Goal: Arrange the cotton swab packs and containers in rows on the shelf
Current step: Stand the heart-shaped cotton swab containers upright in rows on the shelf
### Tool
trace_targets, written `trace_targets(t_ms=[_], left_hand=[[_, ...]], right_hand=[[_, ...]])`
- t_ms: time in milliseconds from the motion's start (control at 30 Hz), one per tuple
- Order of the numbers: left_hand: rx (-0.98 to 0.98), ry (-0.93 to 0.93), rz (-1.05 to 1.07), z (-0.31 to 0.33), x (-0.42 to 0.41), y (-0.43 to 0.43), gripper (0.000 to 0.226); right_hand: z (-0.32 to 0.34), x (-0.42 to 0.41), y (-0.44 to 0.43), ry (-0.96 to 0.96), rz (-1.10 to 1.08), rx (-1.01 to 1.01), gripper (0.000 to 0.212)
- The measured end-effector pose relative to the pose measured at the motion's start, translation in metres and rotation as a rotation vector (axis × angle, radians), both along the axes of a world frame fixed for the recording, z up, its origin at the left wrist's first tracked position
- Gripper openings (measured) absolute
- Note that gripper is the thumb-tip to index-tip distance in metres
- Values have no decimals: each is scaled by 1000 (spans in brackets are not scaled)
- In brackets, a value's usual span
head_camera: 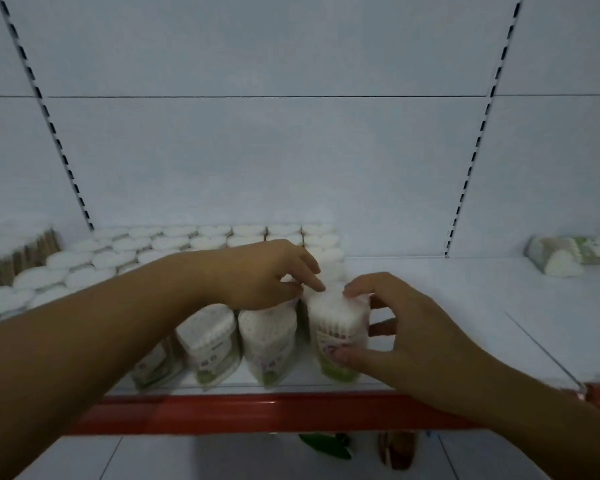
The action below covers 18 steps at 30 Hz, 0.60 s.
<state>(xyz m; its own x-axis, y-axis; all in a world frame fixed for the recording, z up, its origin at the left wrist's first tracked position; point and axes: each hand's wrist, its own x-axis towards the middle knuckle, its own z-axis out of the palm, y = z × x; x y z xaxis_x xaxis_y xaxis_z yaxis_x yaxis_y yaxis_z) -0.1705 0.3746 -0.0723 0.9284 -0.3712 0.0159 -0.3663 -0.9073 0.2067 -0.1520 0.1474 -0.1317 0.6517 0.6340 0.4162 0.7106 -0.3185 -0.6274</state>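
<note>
Upright at the shelf's front edge, the rightmost swab pack stands grasped by the right grip, thumb on its label and fingers behind. The left grip rests curled atop the neighbouring pack, perhaps pinching it; I cannot tell. Two more packs line up leftward, with white containers in rows behind.

The white shelf with a red near edge carries rows of white-lidded containers far left, swab packs standing along the near edge, and one lying pack far right.
</note>
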Motion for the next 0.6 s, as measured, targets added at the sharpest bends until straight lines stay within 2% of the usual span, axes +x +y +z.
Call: trace_targets(t_ms=[67, 200, 400, 500, 600], left_hand=[[7, 33, -4, -7, 7, 0, 42], [-38, 65, 36, -10, 15, 1, 53], [-67, 11, 56, -16, 9, -2, 34], [-60, -56, 61, -22, 1, 0, 35], [-53, -69, 71, -23, -5, 4, 41]], right_hand=[[-8, -2, 6, -83, 2, -21, 50], [-19, 1, 13, -87, -52, -37, 51], [-30, 3, 16, -102, -71, -62, 53], [-30, 2, 14, -169, -96, -113, 59], [-26, 4, 10, -229, -117, -99, 54]])
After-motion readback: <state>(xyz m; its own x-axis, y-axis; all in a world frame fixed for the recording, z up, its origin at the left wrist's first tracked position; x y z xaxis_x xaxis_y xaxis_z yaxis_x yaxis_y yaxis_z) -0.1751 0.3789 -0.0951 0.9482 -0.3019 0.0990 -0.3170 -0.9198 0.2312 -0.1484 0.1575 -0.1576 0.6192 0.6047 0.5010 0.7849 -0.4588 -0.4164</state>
